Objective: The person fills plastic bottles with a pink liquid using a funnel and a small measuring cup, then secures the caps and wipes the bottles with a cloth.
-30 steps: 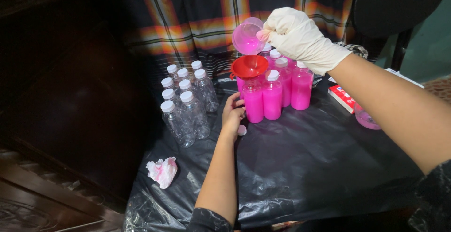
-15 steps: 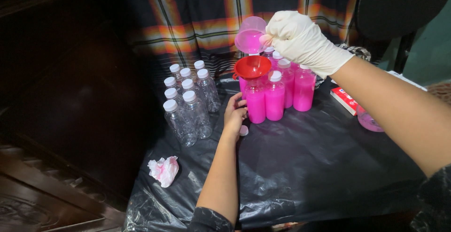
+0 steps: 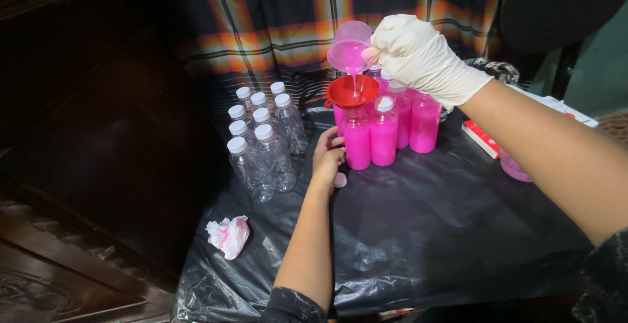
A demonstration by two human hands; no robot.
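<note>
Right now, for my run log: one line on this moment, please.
right hand: tilts pink cup, pouring into red funnel | left hand: steadies pink bottle | cap: on table

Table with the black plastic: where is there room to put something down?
The black plastic sheet lies bare in front of the pink bottles, right of the left hand. It is crowded around the empty bottles, red funnel and crumpled tissue.

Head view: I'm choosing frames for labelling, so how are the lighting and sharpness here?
Head view: light falls on the gloved right hand, pink bottles and glossy black sheet, which shows glare; the left side sinks into near-black shadow; the near right forearm looks soft.
</note>
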